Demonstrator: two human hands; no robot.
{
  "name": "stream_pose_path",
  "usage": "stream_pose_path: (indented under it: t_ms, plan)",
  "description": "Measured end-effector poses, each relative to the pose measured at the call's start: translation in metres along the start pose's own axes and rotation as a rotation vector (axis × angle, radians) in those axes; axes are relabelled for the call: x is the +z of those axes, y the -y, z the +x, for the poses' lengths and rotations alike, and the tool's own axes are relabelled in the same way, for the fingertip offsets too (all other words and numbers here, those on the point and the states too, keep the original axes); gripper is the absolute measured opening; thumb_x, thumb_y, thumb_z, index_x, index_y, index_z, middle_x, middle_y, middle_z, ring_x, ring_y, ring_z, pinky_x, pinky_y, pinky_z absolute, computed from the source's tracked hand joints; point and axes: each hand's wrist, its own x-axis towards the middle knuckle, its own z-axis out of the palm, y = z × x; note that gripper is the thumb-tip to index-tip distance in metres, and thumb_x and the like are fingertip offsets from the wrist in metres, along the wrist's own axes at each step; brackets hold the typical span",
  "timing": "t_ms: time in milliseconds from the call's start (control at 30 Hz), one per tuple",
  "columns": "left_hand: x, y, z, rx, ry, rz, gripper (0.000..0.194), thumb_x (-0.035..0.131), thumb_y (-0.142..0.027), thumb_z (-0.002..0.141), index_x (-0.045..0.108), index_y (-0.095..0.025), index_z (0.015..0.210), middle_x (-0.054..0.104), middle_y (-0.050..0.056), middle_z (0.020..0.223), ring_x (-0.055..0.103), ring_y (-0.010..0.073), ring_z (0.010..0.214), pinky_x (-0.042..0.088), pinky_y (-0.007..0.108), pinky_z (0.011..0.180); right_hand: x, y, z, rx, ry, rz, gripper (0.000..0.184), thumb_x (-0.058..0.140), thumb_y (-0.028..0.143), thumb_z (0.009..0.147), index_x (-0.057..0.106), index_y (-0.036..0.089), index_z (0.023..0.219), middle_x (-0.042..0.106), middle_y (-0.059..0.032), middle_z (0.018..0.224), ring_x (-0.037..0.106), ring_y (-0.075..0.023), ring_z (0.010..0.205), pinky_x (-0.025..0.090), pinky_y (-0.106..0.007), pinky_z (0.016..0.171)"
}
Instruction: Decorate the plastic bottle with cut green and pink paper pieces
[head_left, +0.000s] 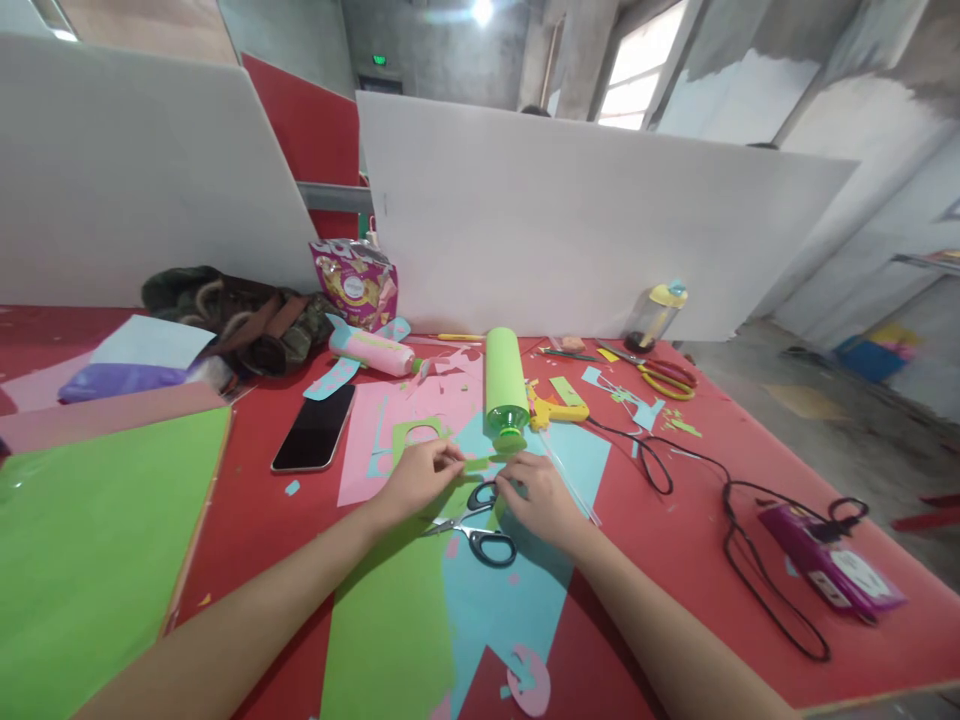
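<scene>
My left hand [421,478] pinches a small strip of green paper [476,465] between thumb and fingertips. Close by on the right, my right hand [541,497] is curled with fingers together near the strip's other end; what it grips is hidden. Below the fingers lie black-handled scissors [493,547], blades pointing left, on green paper [394,640] and blue paper [510,600]. Just beyond my hands a bottle wrapped in green paper [504,375] lies on its side, its neck toward me. A green paper piece with a round hole [409,431] is beside my left hand.
A yellow glue gun [559,408] trails a black cable to a purple power strip [832,560]. On the left are a phone [313,430] and a pink-wrapped bottle [371,352]. Red-handled scissors [667,378] and a drinking bottle [656,315] stand or lie at back right. White boards [585,220] border the table.
</scene>
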Motion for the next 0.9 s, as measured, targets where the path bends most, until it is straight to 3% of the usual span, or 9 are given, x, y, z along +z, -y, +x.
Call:
stream_pose_path:
  t_ms: [233,433,567,667,767,900]
  plan:
    - [-0.002,0.005,0.001,0.111,0.037,0.293,0.016,0.056,-0.028,0.067,0.058,-0.016,0.056,0.06,0.005,0.064,0.053,0.0183,0.066,0.039,0.028,0.062,0.002,-0.007,0.001,-0.04,-0.1,-0.111,0.017,0.045,0.016,0.078,0.058,0.016,0.067,0.06,-0.0042,0.068,0.055,-0.0156,0.066,0.04,-0.028,0.065]
    - [-0.012,0.002,0.006,0.082,-0.049,0.664,0.022,0.044,-0.029,0.078,0.06,-0.014,0.083,0.058,0.01,0.086,0.053,0.0218,0.084,0.039,0.03,0.073,-0.004,-0.014,0.003,-0.016,-0.221,-0.08,0.015,0.042,0.017,0.077,0.053,0.017,0.066,0.057,-0.0037,0.063,0.053,-0.0154,0.06,0.041,-0.027,0.059]
    - [-0.041,0.008,0.011,-0.054,-0.232,0.811,0.039,0.039,-0.025,0.078,0.048,-0.004,0.109,0.05,0.023,0.101,0.045,0.0362,0.097,0.034,0.046,0.078,-0.004,-0.018,0.005,-0.002,-0.242,-0.063,0.016,0.041,0.016,0.075,0.051,0.018,0.064,0.057,-0.0038,0.063,0.052,-0.0153,0.058,0.041,-0.028,0.058]
    - [-0.067,0.021,0.014,-0.342,-0.442,1.012,0.047,0.043,-0.03,0.074,0.042,-0.006,0.114,0.046,0.026,0.107,0.045,0.0407,0.098,0.036,0.048,0.073,-0.002,-0.018,0.004,-0.008,-0.239,-0.058,0.015,0.041,0.017,0.076,0.05,0.018,0.065,0.057,-0.0041,0.063,0.052,-0.0157,0.058,0.042,-0.028,0.058]
    - [-0.087,0.035,0.016,-0.531,-0.463,0.971,0.053,0.042,-0.03,0.073,0.035,-0.005,0.119,0.045,0.028,0.109,0.047,0.0426,0.094,0.038,0.048,0.068,-0.001,-0.017,0.004,-0.003,-0.233,-0.054,0.014,0.04,0.018,0.076,0.051,0.018,0.067,0.057,-0.0041,0.064,0.052,-0.0159,0.059,0.042,-0.029,0.059]
    - [-0.095,0.043,0.017,-0.54,-0.47,0.925,0.062,0.044,-0.035,0.071,0.028,-0.004,0.123,0.045,0.027,0.107,0.048,0.042,0.094,0.04,0.045,0.066,-0.003,-0.016,0.003,-0.005,-0.236,-0.055,0.014,0.04,0.018,0.076,0.051,0.018,0.067,0.057,-0.0041,0.064,0.053,-0.0163,0.06,0.043,-0.029,0.059]
